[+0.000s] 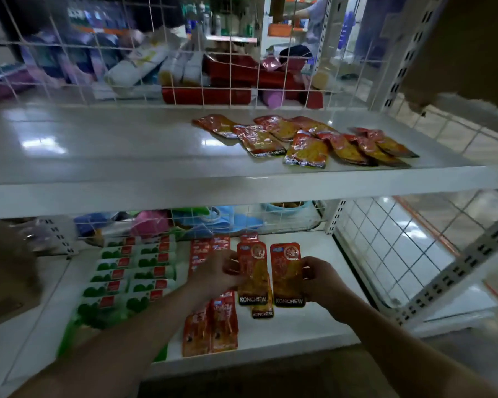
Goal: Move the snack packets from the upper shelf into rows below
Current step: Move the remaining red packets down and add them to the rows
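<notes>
Several red-and-yellow snack packets (305, 140) lie in a loose pile on the right half of the white upper shelf (98, 156). Over the lower shelf (314, 328), my left hand (216, 272) grips one such packet (252, 280) by its left edge. My right hand (321, 278) grips a second packet (286, 274) by its right edge. Both packets are side by side, printed faces up. Another packet (262, 313) shows partly beneath the left one, and one more packet top (249, 237) shows behind it.
Two columns of red packets (210, 326) run down the lower shelf under my left forearm. Left of them are rows of green-and-white packets (121, 280). White wire mesh (385, 248) closes the shelf's right side and back. Mixed goods sit behind the mesh.
</notes>
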